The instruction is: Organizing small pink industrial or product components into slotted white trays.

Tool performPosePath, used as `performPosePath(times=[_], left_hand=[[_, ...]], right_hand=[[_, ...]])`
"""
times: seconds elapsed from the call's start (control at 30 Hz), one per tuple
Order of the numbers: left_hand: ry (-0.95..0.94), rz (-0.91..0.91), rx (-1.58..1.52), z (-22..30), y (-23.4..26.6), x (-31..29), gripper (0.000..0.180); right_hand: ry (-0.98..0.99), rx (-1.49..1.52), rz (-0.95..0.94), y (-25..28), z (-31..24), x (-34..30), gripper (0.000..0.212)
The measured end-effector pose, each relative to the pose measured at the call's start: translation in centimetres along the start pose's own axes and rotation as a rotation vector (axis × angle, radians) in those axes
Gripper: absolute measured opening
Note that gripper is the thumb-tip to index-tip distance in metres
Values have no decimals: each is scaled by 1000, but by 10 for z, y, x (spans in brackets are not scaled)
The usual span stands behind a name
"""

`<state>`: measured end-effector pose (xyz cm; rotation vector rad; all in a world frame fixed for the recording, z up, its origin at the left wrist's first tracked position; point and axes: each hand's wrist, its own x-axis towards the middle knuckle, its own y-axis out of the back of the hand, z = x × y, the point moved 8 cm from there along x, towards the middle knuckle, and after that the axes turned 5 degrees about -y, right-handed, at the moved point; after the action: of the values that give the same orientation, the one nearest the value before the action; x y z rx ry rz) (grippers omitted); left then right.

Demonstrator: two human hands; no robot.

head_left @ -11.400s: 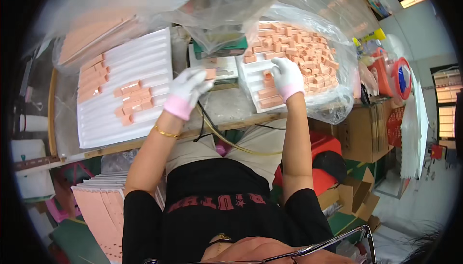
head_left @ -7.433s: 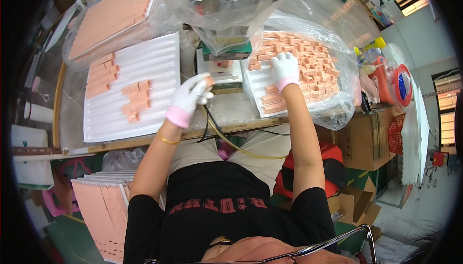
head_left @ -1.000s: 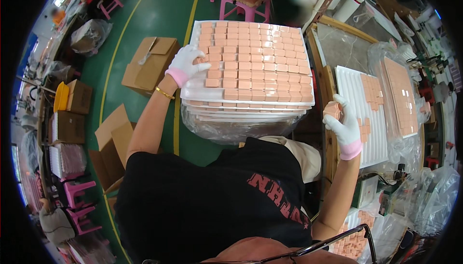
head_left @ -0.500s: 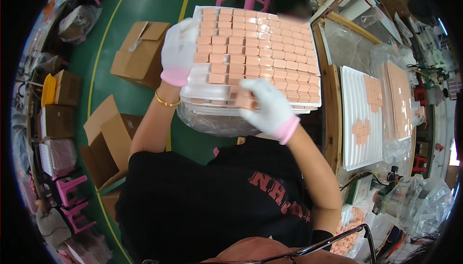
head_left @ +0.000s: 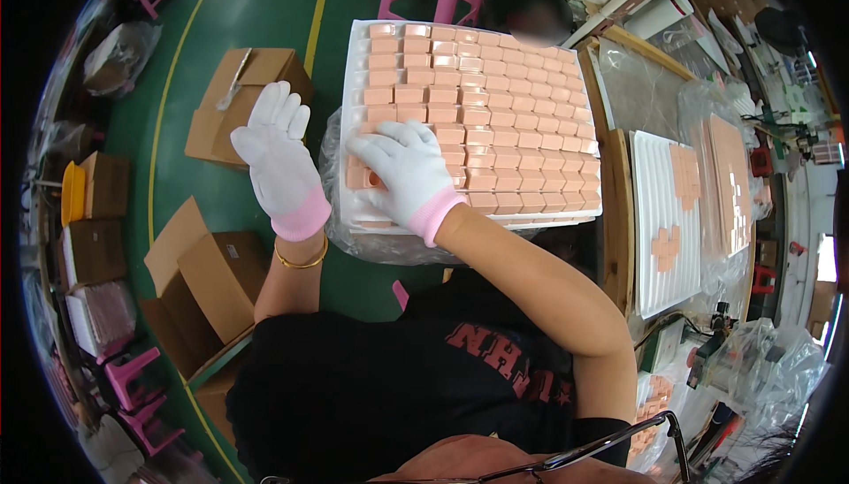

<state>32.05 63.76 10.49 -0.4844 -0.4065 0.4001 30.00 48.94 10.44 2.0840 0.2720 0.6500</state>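
I see my right hand (head_left: 402,170), gloved white, lying flat with fingers spread on the near-left corner of the white tray (head_left: 358,68), pressing the salmon-pink blocks (head_left: 495,121) down, probably so the rows sit level in their grooves. My left hand (head_left: 279,161) hovers open just beside the tray's left edge, grasping nothing. The tray tops a plastic-wrapped stack (head_left: 371,245) above the green floor (head_left: 221,7), left of the surface (head_left: 616,219).

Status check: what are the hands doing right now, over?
Right hand flat on pink blocks in the white tray. Left hand open, off the tray's left edge. Tray nearly full. Nothing in the way.
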Motion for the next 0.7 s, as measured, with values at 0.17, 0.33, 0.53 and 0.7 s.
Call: performPosePath(times=[0.17, 0.33, 0.53, 0.7], left_hand=[[-72, -60, 29, 8, -13, -4, 74], [-207, -191, 190, 24, -66, -28, 70], [-324, -574, 12, 15, -151, -116, 52], [15, -1225, 2, -72, -310, -281, 34]], right_hand=[[2, -114, 60, 39, 11, -15, 57], [-163, -282, 183, 126, 56, -65, 48], [-374, -207, 325, 188, 101, -187, 27], [-725, -208, 583, 229, 117, -336, 27]])
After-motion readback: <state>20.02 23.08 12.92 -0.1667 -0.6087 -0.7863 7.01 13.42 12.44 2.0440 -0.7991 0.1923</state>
